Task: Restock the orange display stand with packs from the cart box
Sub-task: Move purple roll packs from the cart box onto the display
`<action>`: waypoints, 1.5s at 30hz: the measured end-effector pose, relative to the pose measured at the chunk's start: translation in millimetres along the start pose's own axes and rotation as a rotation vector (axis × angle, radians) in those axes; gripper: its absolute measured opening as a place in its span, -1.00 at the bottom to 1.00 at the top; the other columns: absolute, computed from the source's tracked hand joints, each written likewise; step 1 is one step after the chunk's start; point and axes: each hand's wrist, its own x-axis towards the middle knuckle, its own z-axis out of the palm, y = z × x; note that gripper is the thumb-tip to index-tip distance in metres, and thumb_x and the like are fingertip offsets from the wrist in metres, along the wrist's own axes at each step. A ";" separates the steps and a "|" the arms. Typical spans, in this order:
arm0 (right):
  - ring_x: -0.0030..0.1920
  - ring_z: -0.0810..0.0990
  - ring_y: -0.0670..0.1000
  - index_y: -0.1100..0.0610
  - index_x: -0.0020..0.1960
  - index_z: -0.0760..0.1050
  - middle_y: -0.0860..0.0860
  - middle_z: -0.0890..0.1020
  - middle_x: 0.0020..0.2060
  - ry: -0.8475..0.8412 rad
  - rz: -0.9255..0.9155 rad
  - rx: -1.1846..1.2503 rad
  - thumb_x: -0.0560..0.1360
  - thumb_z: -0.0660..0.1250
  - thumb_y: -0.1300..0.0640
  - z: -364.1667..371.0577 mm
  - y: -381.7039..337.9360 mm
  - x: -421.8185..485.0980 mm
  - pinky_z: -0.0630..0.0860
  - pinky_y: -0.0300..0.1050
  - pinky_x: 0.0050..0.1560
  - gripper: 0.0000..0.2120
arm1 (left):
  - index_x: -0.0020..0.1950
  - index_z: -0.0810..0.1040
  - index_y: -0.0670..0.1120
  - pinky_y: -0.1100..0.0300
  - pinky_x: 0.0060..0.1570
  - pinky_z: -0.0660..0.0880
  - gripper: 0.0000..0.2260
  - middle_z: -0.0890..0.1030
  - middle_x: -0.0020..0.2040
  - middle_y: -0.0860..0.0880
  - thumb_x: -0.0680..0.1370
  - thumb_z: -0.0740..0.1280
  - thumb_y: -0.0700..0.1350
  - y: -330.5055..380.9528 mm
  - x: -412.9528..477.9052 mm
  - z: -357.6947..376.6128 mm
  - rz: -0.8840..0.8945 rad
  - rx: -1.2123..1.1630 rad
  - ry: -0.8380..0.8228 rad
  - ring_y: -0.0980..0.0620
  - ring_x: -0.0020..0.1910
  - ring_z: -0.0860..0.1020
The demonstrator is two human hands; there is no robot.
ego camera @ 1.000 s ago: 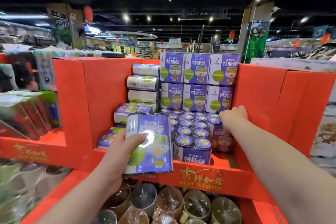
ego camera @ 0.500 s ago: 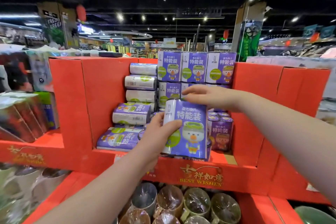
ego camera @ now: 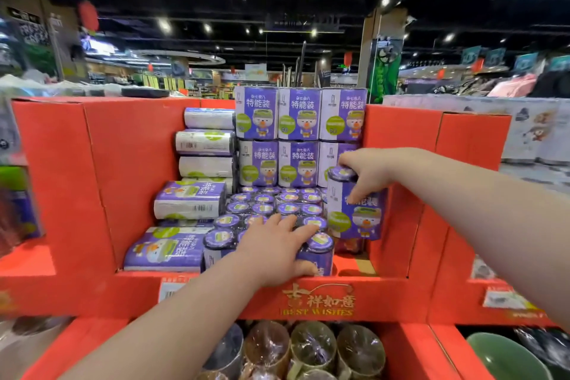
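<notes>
Two hands work inside the orange stand (ego camera: 92, 163). The right hand (ego camera: 367, 174) grips a purple pack (ego camera: 354, 210) from above, fingers wrapped over its top at the stand's right wall, the pack upright and raised above the packs below it. The left hand (ego camera: 277, 251) lies spread and flat over the front row of upright packs (ego camera: 268, 210), fingers wide on the round tops and thumb down the face of the front one, near the stand's front lip; it presses rather than holds. Along the back wall, two rows of stacked packs (ego camera: 299, 136) stand label-forward. By the left wall, more packs (ego camera: 191, 203) lie on their sides in a pile. Below the front lip sit wrapped jars (ego camera: 311, 348).
</notes>
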 end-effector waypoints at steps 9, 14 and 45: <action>0.30 0.43 0.14 0.10 0.34 0.28 0.05 0.42 0.29 0.022 0.068 -0.210 0.36 0.48 -0.12 79.8 -7.8 25.0 0.47 0.06 0.14 -0.32 | 0.55 0.02 0.17 -0.07 0.36 0.21 -0.32 0.20 0.52 -0.08 0.51 0.16 0.34 0.1 0.7 2.7 0.003 -0.007 0.048 -0.12 0.46 0.20; 0.30 0.43 0.15 0.14 0.38 0.24 0.08 0.41 0.30 0.079 0.111 -0.163 0.38 0.48 -0.03 94.5 -12.8 27.6 0.48 0.05 0.12 -0.30 | 0.56 0.02 0.16 -0.07 0.36 0.22 -0.32 0.20 0.51 -0.07 0.51 0.16 0.34 -0.6 1.8 3.5 0.006 -0.012 0.038 -0.11 0.46 0.19; 0.30 0.43 0.13 0.00 0.30 0.38 0.05 0.47 0.27 0.189 -0.927 0.167 0.50 0.23 -0.07 85.6 -319.0 -114.4 0.41 0.01 0.23 -0.60 | 0.46 0.27 -0.05 0.02 0.32 0.34 -0.40 0.39 0.38 -0.08 0.51 0.28 0.20 -51.6 -343.7 26.2 -0.946 0.011 -0.037 -0.11 0.38 0.35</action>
